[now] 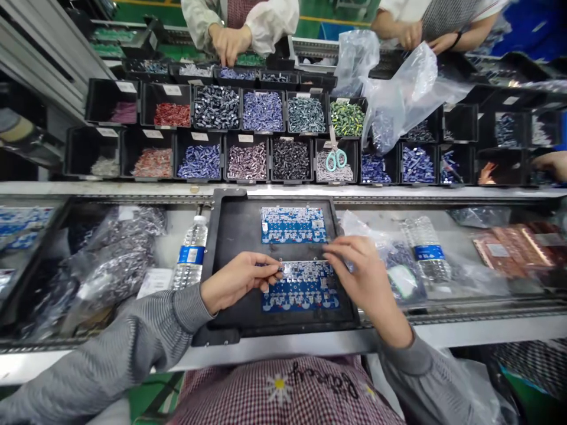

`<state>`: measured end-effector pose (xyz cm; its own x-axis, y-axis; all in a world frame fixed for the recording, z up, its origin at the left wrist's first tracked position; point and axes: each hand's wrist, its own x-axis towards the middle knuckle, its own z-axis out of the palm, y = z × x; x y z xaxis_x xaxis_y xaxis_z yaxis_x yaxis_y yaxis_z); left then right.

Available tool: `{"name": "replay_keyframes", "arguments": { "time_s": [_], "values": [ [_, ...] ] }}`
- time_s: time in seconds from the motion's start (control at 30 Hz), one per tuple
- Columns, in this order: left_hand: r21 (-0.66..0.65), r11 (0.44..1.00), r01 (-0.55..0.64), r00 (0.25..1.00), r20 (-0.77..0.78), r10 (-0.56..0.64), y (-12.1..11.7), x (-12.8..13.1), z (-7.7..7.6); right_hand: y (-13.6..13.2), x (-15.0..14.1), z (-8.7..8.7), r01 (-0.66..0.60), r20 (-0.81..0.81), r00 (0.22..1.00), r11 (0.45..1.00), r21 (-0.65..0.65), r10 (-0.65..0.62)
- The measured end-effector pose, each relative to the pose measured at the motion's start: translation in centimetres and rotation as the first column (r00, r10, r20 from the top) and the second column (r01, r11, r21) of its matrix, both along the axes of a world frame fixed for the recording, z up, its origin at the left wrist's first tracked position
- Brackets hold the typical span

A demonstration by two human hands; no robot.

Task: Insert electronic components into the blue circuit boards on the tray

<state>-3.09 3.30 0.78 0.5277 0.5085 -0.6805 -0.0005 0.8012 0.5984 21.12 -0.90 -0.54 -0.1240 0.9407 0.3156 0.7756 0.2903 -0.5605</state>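
Observation:
A black tray in front of me carries two blue circuit boards, the far one above the near one. My left hand is at the near board's upper left corner, its thumb and fingers pinched together. Whatever it may hold is too small to name. Over the near board's upper right edge, close to the gap between the boards, my right hand has its fingertips closed in a pinch. Any part between those fingertips cannot be made out.
Beyond the tray stand rows of black bins with small components. Turquoise-handled scissors lie on one bin. Water bottles flank the tray, with bagged parts at left and a plastic bag over bins. Two co-workers' hands are opposite.

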Motion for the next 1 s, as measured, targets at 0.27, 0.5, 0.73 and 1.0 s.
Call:
{"name": "replay_keyframes", "arguments": {
  "time_s": [0.27,0.5,0.73,1.0],
  "values": [
    [0.074,0.995,0.062,0.997,0.03,-0.065,-2.9,0.0,-0.3,-3.8,-6.1,0.3,-0.202,-0.25,0.95,0.979,-0.039,0.186],
    [0.095,0.995,-0.017,1.0,0.019,0.016,-2.6,-1.3,-0.7,-5.0,-6.2,-1.3,-0.287,-0.175,0.948,0.95,-0.119,0.265],
    [0.191,0.98,0.058,0.997,-0.07,-0.045,-2.9,-1.4,-0.6,-5.1,-6.6,-1.7,-0.329,-0.147,0.939,0.937,-0.122,0.311],
    [0.293,0.945,0.144,0.982,-0.157,-0.101,-3.5,-1.6,-0.5,-5.2,-6.3,-1.9,-0.387,-0.128,0.919,0.915,-0.116,0.373]
  ]
}}
